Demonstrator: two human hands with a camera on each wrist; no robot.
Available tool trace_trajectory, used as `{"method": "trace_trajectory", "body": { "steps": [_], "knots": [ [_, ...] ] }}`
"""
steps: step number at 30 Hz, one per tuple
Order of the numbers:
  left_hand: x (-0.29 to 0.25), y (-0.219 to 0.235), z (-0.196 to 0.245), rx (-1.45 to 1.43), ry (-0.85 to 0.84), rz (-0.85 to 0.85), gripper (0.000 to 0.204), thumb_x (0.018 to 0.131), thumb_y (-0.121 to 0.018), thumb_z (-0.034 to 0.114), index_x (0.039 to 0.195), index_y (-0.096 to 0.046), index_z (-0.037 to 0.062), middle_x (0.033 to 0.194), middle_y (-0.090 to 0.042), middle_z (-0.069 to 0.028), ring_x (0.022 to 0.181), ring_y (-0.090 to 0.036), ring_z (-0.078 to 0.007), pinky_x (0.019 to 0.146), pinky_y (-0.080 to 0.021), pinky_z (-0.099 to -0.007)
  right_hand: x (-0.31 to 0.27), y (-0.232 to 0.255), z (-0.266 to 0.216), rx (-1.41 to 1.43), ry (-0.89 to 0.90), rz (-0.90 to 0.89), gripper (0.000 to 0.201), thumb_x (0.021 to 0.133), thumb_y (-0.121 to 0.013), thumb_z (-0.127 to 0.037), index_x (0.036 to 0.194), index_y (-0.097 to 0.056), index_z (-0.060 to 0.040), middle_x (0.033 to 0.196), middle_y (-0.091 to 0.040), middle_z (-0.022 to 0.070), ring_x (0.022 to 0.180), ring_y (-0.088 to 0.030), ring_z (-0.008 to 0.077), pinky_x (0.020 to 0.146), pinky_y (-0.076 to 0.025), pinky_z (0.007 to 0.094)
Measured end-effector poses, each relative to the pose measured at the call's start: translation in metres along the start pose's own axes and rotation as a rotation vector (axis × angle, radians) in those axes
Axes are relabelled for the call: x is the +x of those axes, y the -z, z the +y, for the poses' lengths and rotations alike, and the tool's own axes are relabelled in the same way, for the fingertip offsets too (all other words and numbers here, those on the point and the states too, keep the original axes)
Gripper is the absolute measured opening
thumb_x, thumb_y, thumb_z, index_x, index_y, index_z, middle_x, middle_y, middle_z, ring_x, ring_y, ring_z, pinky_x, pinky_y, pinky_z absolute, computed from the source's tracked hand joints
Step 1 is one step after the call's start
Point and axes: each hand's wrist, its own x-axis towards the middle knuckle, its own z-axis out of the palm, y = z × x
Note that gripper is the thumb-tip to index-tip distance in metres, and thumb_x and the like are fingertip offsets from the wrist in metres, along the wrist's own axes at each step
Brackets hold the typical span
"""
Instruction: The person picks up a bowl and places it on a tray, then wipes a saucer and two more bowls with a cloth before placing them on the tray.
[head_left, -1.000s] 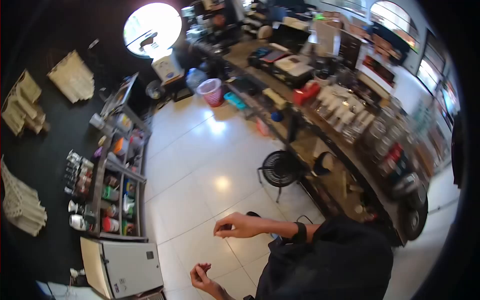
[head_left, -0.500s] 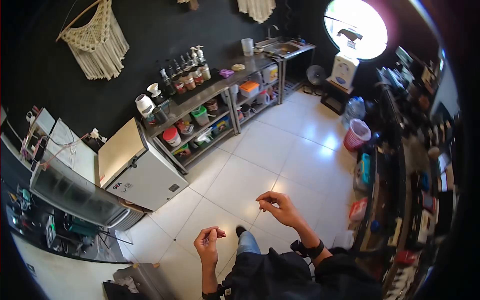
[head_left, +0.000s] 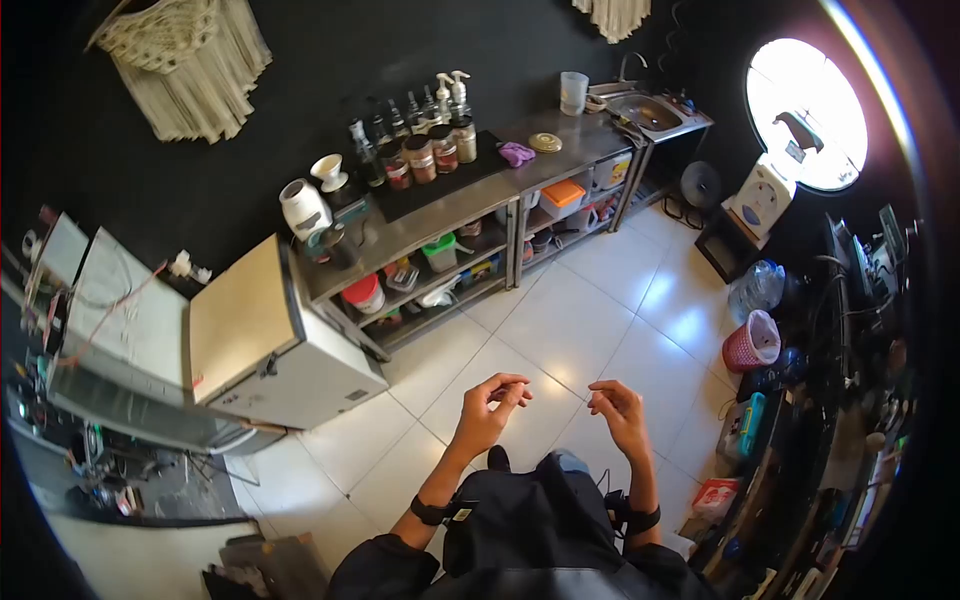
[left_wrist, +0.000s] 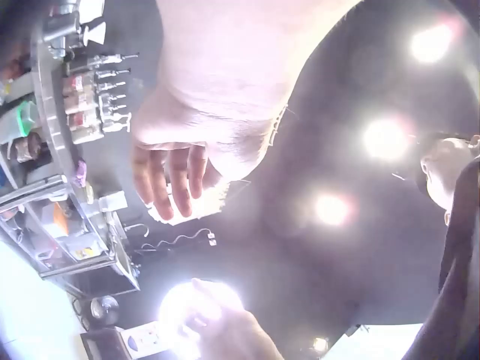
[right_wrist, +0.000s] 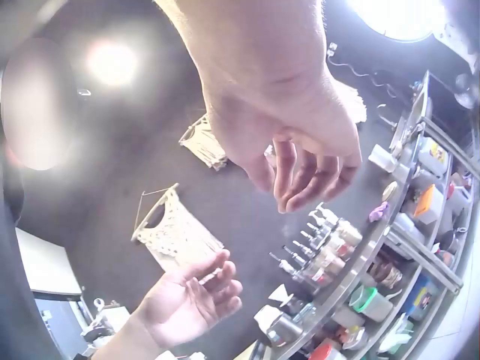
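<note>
Left hand [head_left: 487, 408]: raised at chest height, fingers curled loosely, thumb near fingertips, nothing held.
Right hand [head_left: 618, 408]: at 3 o'clock of left, apart, fingers loosely bent, empty.
Bench [head_left: 455, 205]: 11 o'clock, w/ bottles [head_left: 420, 140].
Floor [head_left: 560, 320]: white tiles below both hands.

Two hands [head_left: 555, 405], one pink bin [head_left: 752, 341]

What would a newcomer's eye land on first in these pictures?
Probably the two bare hands raised mid-frame over the white tiled floor, the left hand and the right hand, fingers loosely curled, nothing visibly held. Next, the bright round window at upper right, then the row of bottles on the steel counter.
</note>
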Motion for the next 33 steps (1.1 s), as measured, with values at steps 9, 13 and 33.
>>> {"method": "trace_trajectory", "body": {
  "steps": [9, 13, 33],
  "knots": [
    [0.199, -0.003, -0.029, 0.045, 0.089, -0.194, 0.026, 0.096, -0.057, 0.019, 0.110, -0.063, -0.0015, 0.089, -0.068, -0.0090, 0.081, -0.064, -0.0134, 0.079, -0.051, -0.0268, 0.171, 0.070, 0.051, -0.052, -0.056, 0.145, 0.019, 0.088, -0.060, -0.010, 0.103, -0.065, 0.0007, 0.073, -0.066, 0.0089, 0.068, -0.063, 0.0132, 0.064, -0.050, 0.0268],
    [0.295, 0.005, -0.044, 0.206, 0.119, -0.209, 0.027, 0.096, -0.057, 0.019, 0.113, -0.062, -0.0014, 0.092, -0.069, -0.0095, 0.083, -0.064, -0.0127, 0.079, -0.051, -0.0271, 0.280, 0.110, 0.067, -0.168, -0.089, 0.117, 0.020, 0.087, -0.060, -0.010, 0.104, -0.065, -0.0003, 0.071, -0.066, 0.0087, 0.067, -0.062, 0.0126, 0.063, -0.049, 0.0273],
    [0.774, -0.004, -0.169, 0.360, 0.122, 0.120, 0.046, 0.088, -0.066, 0.023, 0.127, -0.051, 0.0033, 0.111, -0.062, -0.0136, 0.097, -0.061, -0.0221, 0.078, -0.052, -0.0338, 0.796, 0.130, 0.127, -0.381, -0.057, -0.384, 0.033, 0.087, -0.066, -0.020, 0.118, -0.061, -0.0097, 0.086, -0.068, 0.0100, 0.078, -0.066, 0.0188, 0.072, -0.051, 0.0328]
  ]
}}
